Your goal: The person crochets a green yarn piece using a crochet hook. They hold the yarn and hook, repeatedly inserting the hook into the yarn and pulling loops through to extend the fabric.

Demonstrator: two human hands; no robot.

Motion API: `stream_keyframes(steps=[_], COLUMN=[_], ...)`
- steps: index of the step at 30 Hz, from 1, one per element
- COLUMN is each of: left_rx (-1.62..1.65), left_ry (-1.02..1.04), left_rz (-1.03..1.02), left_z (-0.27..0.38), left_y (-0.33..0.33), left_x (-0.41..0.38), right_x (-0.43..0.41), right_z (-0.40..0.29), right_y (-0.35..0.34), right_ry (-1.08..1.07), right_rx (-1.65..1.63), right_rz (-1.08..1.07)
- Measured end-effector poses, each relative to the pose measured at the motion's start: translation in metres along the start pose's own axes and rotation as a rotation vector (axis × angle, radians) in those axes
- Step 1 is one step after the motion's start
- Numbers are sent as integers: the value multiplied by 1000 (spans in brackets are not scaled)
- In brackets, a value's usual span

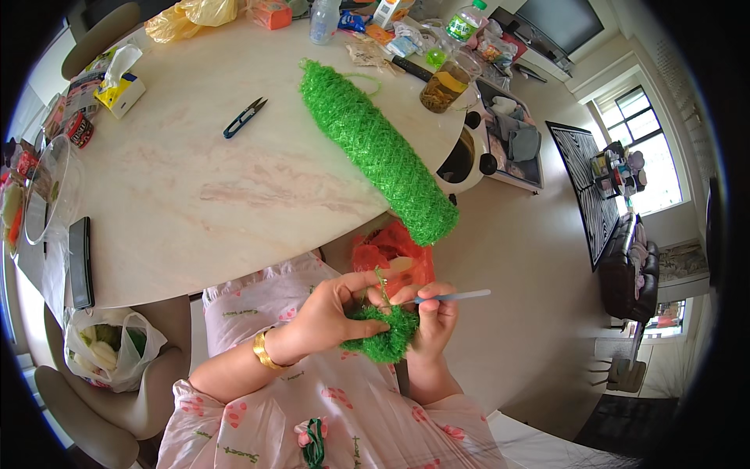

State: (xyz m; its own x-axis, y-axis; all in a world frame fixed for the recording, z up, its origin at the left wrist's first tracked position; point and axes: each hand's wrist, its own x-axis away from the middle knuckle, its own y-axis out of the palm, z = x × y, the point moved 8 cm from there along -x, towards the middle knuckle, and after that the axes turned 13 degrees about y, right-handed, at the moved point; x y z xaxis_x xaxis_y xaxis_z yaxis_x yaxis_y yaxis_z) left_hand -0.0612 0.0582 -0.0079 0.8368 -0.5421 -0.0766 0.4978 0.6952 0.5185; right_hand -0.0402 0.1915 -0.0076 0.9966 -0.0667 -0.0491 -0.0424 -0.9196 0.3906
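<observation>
My left hand grips a small fuzzy piece of green crochet work, thumb on top, while a strand of green yarn runs up by its fingers. In my right hand is a crochet hook with a pale bluish handle, its tip at the work's upper edge. Beyond both hands, a long cone of shiny green yarn lies across the table's edge, its near end overhanging. A red plastic bag sits below that end, partly hidden by my fingers.
Thread snips lie on the marble-look table. A glass of tea, bottles and packets crowd the far edge. At left are a tissue pack, a clear bowl and a phone. A bag of vegetables rests on a chair.
</observation>
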Motion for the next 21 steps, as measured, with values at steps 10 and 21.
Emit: stream_keyframes(steps=[10,21], left_rx=[79,182], left_ry=[48,-37], left_rz=[46,166], left_z=[-5,-18], left_y=[-12,-16], left_x=[0,8], right_x=[-1,44], right_z=[-19,-43], right_y=[12,52], right_ry=[-175,-995], right_rx=[219,1229], right_rz=[-38,-144])
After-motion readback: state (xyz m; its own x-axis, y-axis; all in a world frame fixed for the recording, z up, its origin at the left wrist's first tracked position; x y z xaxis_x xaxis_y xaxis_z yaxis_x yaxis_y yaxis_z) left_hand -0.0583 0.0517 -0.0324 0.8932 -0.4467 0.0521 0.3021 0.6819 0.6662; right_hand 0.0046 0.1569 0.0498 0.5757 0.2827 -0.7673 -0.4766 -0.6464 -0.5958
